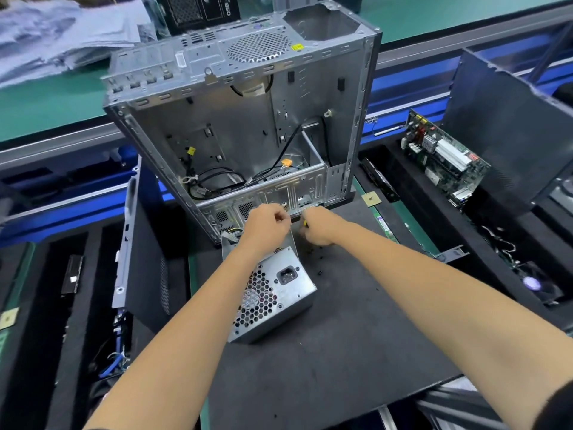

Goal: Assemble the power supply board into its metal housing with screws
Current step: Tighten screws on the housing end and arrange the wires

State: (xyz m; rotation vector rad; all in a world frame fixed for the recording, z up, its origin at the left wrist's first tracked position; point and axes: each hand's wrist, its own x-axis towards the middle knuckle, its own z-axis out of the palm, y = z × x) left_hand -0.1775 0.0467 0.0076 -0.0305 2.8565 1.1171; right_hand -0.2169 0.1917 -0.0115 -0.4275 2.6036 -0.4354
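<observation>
The desk [356, 352], covered by a black mat, runs out of view at the bottom; the mat's right and lower edges are visible and a broad stretch of it lies bare in front of the forearms. At its far side stands an open computer case [242, 119], tilted toward the camera with loose black cables [214, 178] gathered in its lower corner; its near bottom edge is hidden behind both hands. A dark side panel [145, 252] stands on edge to the left of the mat, and another dark panel [508, 125] rises on the right, cut off by the frame. Beside that panel a green circuit board [443, 156] leans in a black tray, its lower end partly hidden.

The power supply housing [273, 293] lies on the mat just in front of the case, socket and honeycomb vent facing up; its far end is covered by the left forearm, so the inside cannot be seen. The left hand [266, 225] hovers over that far end with fingers curled together as if pinching, but what it holds is too small to make out. The right hand [319, 225], just beside it, grips something with a yellow part [305, 223], mostly hidden by the fingers. A few small dark screws [319, 270] lie scattered on the mat right of the housing.
</observation>
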